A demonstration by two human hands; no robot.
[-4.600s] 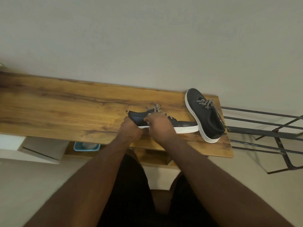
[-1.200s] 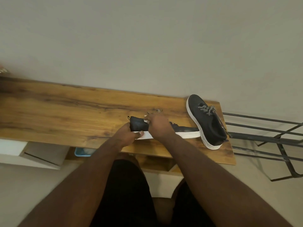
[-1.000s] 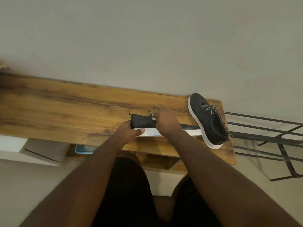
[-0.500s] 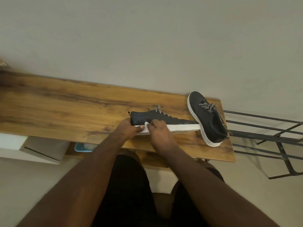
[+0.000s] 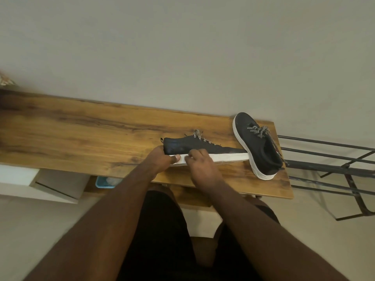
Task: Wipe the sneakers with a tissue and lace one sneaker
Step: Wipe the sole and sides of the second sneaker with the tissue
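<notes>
Head view: the black canvas sneaker with white sole (image 5: 203, 148) lies lengthwise along the wooden bench (image 5: 81, 138), toe right. The left hand (image 5: 160, 159) grips its heel; the right hand (image 5: 200, 165), which was over the laces a second ago, now pinches a white tissue (image 5: 185, 159) against the sole.

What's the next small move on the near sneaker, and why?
Probably slide the right hand along the white sole toward the toe: the left hand steadies the near sneaker at the heel, and that stretch lies bare beyond the fingers.

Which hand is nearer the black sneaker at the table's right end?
Right. The right hand works at the tilted sneaker's white sole, closer to the black sneaker at the right end; the left hand holds the heel, farther away.
</notes>
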